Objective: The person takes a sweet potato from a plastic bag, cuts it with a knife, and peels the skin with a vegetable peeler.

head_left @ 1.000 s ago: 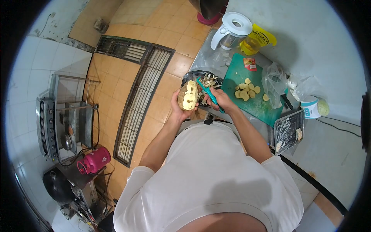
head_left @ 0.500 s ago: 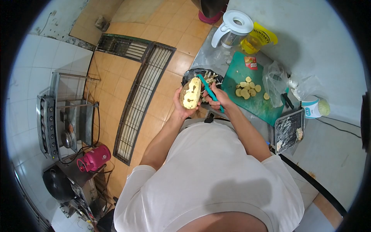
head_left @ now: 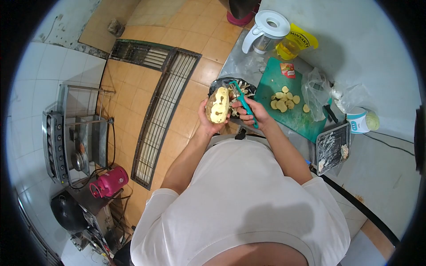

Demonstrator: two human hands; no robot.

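A large, partly peeled potato rests in my left hand, pale yellow with brown skin left along its left side and in patches. My right hand is closed around the handle of a teal peeler, whose blade end points up, just right of the potato and apart from it. Beneath both hands lies a black plastic bag with peelings in it. Round pale slices are grouped on the green cutting board to the right of my right hand.
Around the board are a white-lidded jug, a yellow pouch, a red sachet, a clear plastic bag, a dark-handled knife and a floury metal tray. A floor grate, gas stove and pink gas cylinder are leftward.
The peeler has come off the potato's upper edge and shifted slightly right, its blade turned more into view. My left hand and the potato stay nearly in place.
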